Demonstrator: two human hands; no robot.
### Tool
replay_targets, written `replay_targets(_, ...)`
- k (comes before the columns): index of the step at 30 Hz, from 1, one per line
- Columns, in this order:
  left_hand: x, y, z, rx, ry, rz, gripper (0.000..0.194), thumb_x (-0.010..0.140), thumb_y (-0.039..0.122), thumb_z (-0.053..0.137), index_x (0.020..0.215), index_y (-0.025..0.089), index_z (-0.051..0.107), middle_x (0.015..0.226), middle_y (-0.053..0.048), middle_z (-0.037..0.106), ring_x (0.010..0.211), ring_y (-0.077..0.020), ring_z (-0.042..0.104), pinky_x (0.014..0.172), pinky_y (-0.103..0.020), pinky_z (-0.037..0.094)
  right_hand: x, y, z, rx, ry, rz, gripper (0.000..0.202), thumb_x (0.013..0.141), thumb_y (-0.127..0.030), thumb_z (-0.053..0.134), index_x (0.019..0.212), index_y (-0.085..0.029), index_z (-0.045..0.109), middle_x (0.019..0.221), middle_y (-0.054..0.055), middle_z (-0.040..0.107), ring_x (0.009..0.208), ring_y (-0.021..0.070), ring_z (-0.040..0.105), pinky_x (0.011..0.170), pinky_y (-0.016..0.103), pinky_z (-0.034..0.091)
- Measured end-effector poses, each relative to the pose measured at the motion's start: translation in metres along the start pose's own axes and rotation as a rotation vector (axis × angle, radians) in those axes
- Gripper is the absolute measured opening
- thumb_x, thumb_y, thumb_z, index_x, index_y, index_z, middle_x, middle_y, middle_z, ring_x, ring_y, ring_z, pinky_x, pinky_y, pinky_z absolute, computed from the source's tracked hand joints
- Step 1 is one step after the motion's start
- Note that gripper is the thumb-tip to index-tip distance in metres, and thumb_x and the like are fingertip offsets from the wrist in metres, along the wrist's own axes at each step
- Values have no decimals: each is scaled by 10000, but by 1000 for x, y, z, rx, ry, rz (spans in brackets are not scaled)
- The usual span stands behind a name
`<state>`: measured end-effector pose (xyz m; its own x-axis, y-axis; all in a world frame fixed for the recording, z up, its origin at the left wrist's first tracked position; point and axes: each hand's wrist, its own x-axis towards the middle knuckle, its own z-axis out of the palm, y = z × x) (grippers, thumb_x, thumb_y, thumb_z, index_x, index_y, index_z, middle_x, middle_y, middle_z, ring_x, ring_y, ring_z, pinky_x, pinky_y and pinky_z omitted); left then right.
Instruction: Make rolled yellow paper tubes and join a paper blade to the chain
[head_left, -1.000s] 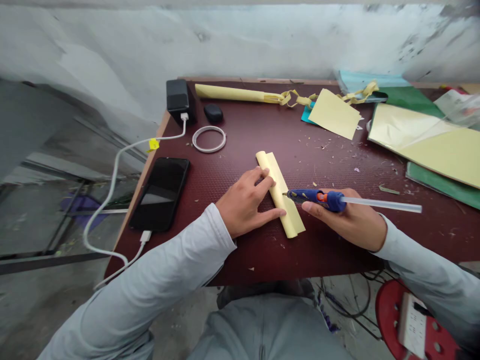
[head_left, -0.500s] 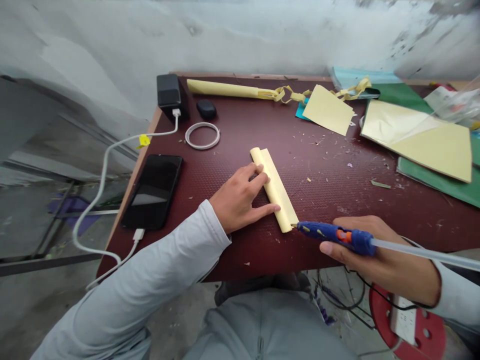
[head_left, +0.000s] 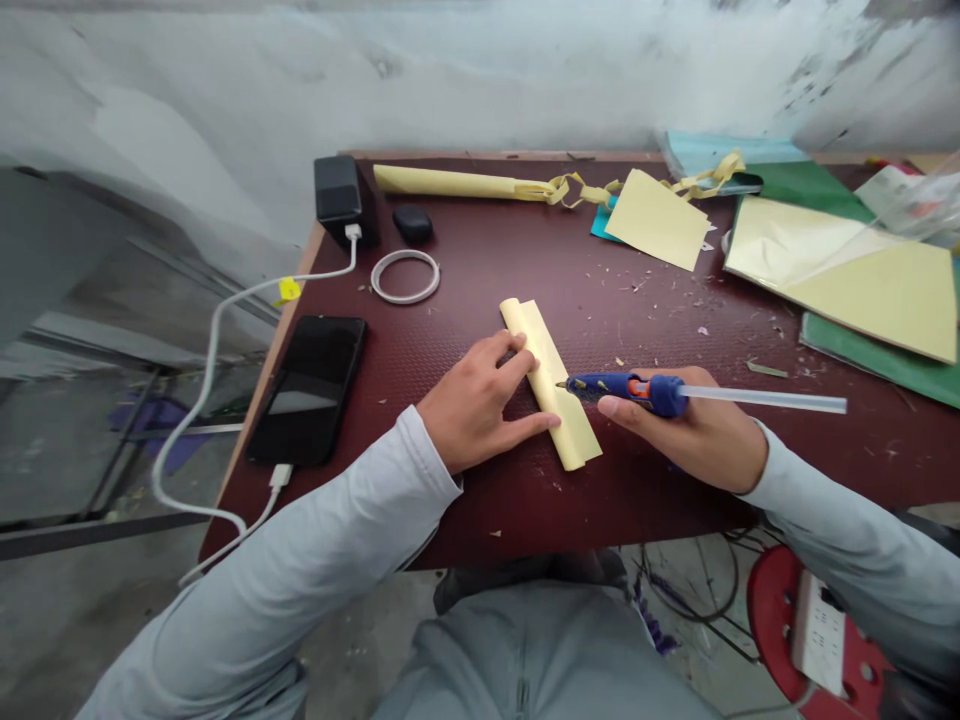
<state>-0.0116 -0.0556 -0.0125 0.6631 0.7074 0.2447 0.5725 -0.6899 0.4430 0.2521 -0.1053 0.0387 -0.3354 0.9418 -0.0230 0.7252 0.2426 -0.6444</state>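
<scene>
A partly rolled pale yellow paper [head_left: 550, 378] lies on the dark red table [head_left: 570, 290] in front of me. My left hand [head_left: 480, 405] presses on the roll's left side, fingers spread flat against it. My right hand [head_left: 694, 432] grips a blue glue gun [head_left: 626, 388] with an orange trigger and a clear glue stick jutting out to the right. The gun's nozzle touches the paper's loose flap near the middle of the roll.
A black phone [head_left: 307, 388] on a white cable [head_left: 217, 350] lies at the table's left edge. Behind it are a black charger block [head_left: 337, 190], a white ring [head_left: 405, 276] and a black pebble-shaped case [head_left: 412, 222]. Yellow and green sheets [head_left: 847, 275] cover the right side. A long yellow paper roll [head_left: 450, 182] lies at the back.
My right hand swung the glue gun from the roll's near end back up to the middle of the flap. The left hand stayed pressed on the roll.
</scene>
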Motion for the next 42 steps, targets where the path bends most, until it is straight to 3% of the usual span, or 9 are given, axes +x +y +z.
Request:
replay_targets(6,-1,-1,1,10,-4,-6,538,915,568,716,1183,112,618,1382,-217,563,1337,-359,563,1164,-515,482,-8,-1,0,-35,-50,27,478,995,-563,609,686,-209,522,578,-36,471,538,112,375,558,316,268)
replay_targets(16,-2,-3,3,12,7,3,554,909,551,729,1213,99,626,1388,-226,563,1321,-360,577,1158,-522,486,-60,-13,-10,9,-257,83,494,1019,-523,583,663,-209,447,592,-26,469,536,104,422,543,309,289)
replay_targets(22,-1,-3,3,3,-4,-1,530,913,553,722,1203,123,611,1386,-216,564,1326,-359,571,1148,-535,491,-68,-13,-30,21,-187,136,449,985,-531,638,692,-210,527,600,-25,492,534,106,426,514,296,289)
replay_targets(26,-1,-2,2,-5,-8,-12,522,913,557,721,1194,133,606,1394,-215,561,1326,-360,565,1150,-548,485,-46,-6,-38,-12,-33,125,429,966,-561,660,736,-209,573,616,-25,502,546,108,425,517,296,269)
replay_targets(31,-1,-2,3,-6,3,-4,525,916,565,716,1187,129,610,1390,-217,565,1329,-361,559,1152,-541,486,16,4,-22,55,140,5,517,966,-620,629,676,-208,514,579,-26,433,557,114,382,551,304,275)
replay_targets(37,-2,-3,4,1,8,-13,569,916,591,706,1225,124,611,1424,-229,549,1355,-367,546,1169,-544,478,87,14,-2,163,159,-29,569,966,-664,583,648,-207,467,583,-20,427,592,122,379,587,313,293)
replay_targets(42,-2,-2,3,-3,6,-12,588,922,593,697,1249,112,610,1431,-239,536,1367,-376,537,1171,-553,477,110,19,7,85,178,-14,549,958,-647,594,653,-207,470,585,-10,444,631,137,397,621,317,285)
